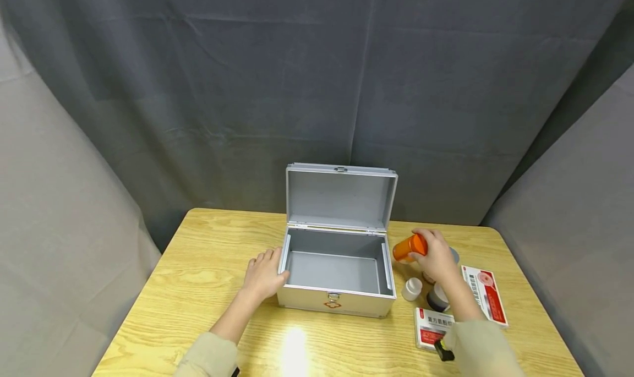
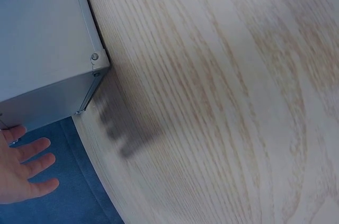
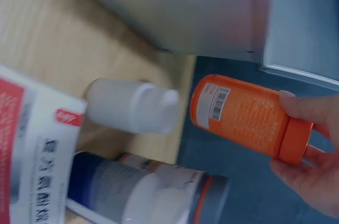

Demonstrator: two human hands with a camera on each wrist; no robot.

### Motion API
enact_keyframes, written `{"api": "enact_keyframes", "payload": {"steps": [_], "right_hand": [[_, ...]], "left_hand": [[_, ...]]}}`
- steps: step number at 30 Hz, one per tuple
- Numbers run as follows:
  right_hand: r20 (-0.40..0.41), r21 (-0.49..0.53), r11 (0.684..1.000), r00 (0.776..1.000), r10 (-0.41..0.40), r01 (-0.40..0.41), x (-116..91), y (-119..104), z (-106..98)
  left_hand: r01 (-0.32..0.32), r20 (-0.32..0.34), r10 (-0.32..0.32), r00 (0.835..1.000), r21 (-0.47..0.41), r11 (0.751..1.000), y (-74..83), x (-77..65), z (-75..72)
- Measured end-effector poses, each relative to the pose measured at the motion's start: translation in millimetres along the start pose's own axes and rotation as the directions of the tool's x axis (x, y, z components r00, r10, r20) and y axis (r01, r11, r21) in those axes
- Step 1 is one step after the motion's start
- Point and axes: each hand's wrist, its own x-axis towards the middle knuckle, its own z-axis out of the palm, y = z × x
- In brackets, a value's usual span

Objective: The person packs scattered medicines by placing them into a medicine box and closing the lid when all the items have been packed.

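A silver first-aid case (image 1: 337, 305) stands on the table with its lid (image 1: 342, 198) raised and nothing inside. At the case's left rim, my left hand (image 1: 264, 275) rests with its thumb near the front corner; in the left wrist view its fingers (image 2: 39, 168) are spread and nearly straight. My right hand (image 1: 436, 256) grips an orange pill bottle (image 1: 410, 249) by its cap end, tilted and held up just right of the case. The bottle's printed label (image 3: 241, 113) shows in the right wrist view.
Right of the case stand a small white bottle (image 1: 412, 289) and a dark bottle (image 1: 438, 298), with a grey-capped bottle (image 3: 212, 197) close by. Two red-and-white medicine boxes (image 1: 431, 327) lie around them. Grey curtains (image 1: 317, 91) enclose the table's back and sides.
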Motion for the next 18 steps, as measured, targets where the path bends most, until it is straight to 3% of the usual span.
{"api": "enact_keyframes", "payload": {"steps": [8,18], "right_hand": [[-0.085,0.041,0.999,0.996,-0.026,0.030,-2,-19,-22],[-0.134,0.025,0.995,0.987,-0.088,0.092,-1,-47,-39]], "left_hand": [[-0.001,0.001,0.001,1.000,-0.008,1.000,0.8,0.1,-0.4],[0.000,-0.001,0.000,1.000,-0.007,1.000,1.0,-0.5,-0.8]]}}
